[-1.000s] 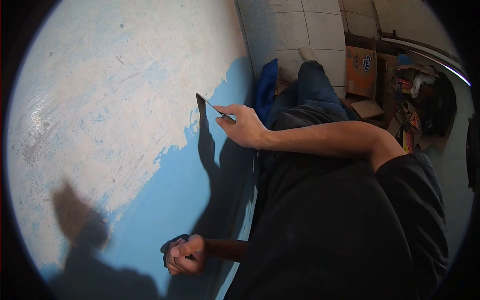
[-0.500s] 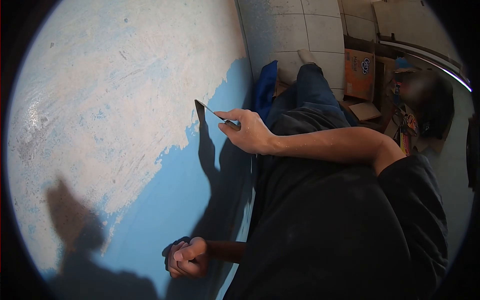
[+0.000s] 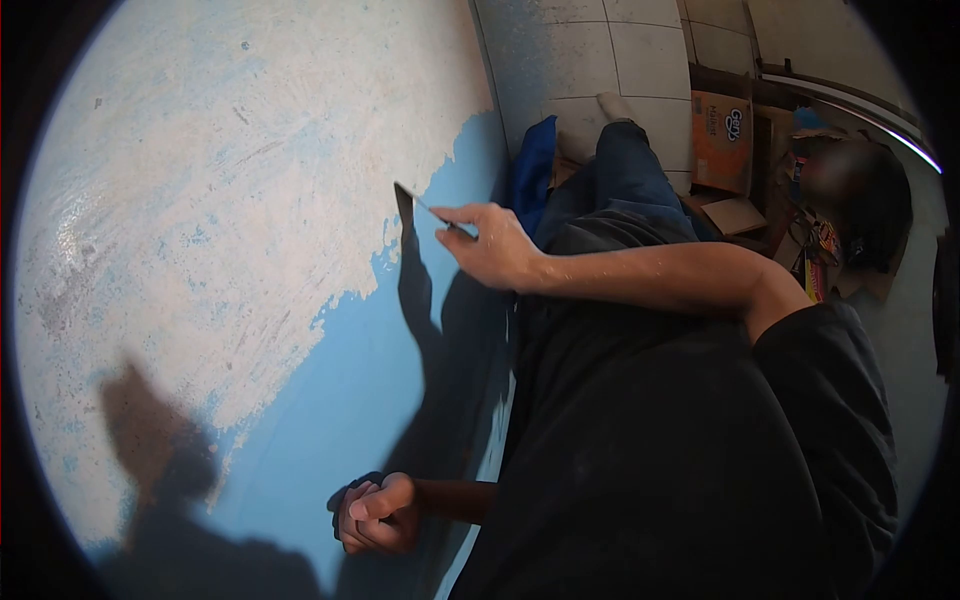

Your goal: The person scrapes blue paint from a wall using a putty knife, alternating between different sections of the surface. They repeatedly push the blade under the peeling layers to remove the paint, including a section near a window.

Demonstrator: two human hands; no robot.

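Observation:
My right hand (image 3: 495,245) reaches across from the right and grips a scraper (image 3: 404,203) by its handle, thumb and fingers closed round it. The scraper's thin blade is at the wall, near the ragged border between the pale, patchy area (image 3: 250,180) and the smooth blue paint (image 3: 330,400). Whether the blade touches the surface is hard to tell. Lower down, my left hand (image 3: 377,513) is curled into a fist close to the blue part of the wall, with nothing visible in it.
Tiled surface (image 3: 575,60) shows at the top. Blue cloth (image 3: 534,175) lies beside my jeans-clad legs (image 3: 635,170). An orange carton (image 3: 722,143) stands at the upper right, near loose cardboard and a black bag (image 3: 880,215). Shadows of my arms and head fall on the wall.
My right hand and the scraper have moved slightly up in the view along the wall. The left fist has stayed almost where it was.

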